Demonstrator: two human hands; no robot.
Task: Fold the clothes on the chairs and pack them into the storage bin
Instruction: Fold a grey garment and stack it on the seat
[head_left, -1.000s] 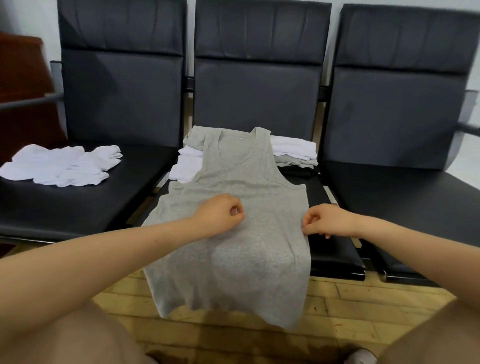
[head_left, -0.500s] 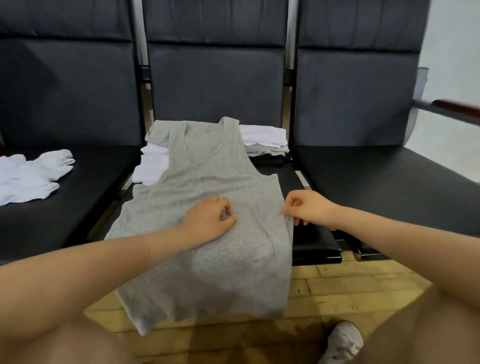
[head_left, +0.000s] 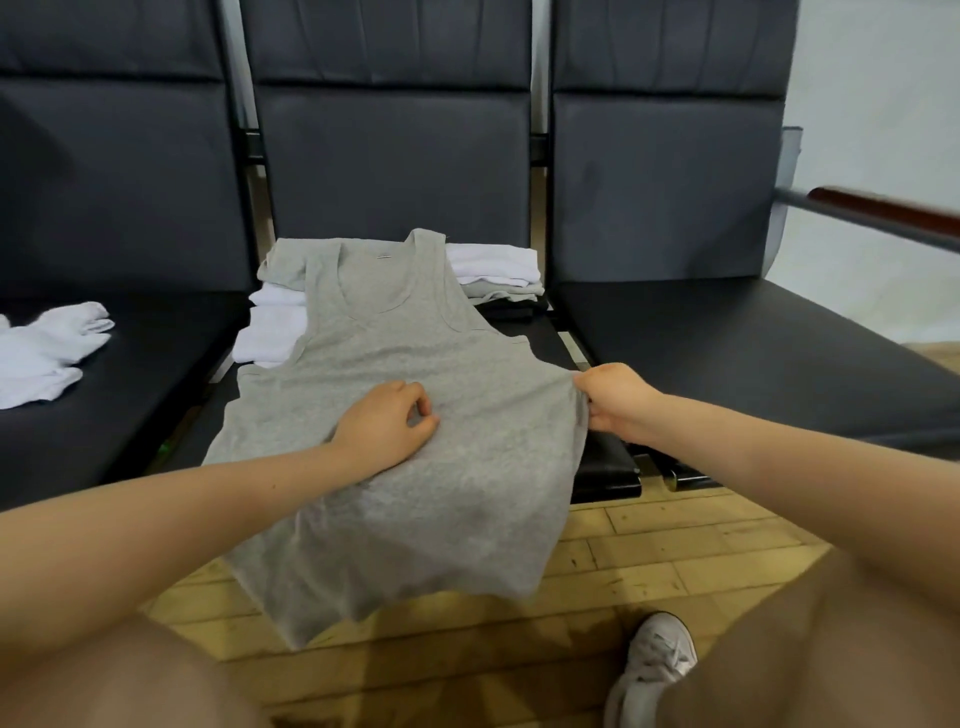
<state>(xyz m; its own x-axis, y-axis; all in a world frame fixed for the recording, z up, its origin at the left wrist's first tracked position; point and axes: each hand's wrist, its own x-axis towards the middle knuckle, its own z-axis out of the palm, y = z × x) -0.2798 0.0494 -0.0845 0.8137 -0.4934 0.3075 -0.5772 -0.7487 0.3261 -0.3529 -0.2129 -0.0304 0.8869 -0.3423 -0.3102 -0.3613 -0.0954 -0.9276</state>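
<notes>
While spread flat over middle chair seat (head_left: 602, 457), hem hanging past near edge: grey tank top (head_left: 395, 415); left hand (head_left: 387, 428) pinching cloth at centre; right hand (head_left: 610, 402) clamped on right side seam; folded white clothes (head_left: 491, 265) behind; white garments (head_left: 52, 348) far left.

I am seeing the right chair seat (head_left: 753, 358) lying bare beside the work, giving a hand room to pass on that side, though its armrest (head_left: 883, 210) is crossing the far right edge. The middle seat (head_left: 610, 457) is being taken up by the grey tank top (head_left: 405, 415), which is hanging over the front edge toward the wooden floor (head_left: 675, 540), with the folded stack (head_left: 493, 270) blocking the back by the backrest. On the left seat (head_left: 130, 395) the white clothes (head_left: 49, 348) are sitting at the far left, leaving dark cushion open nearer the middle.
</notes>
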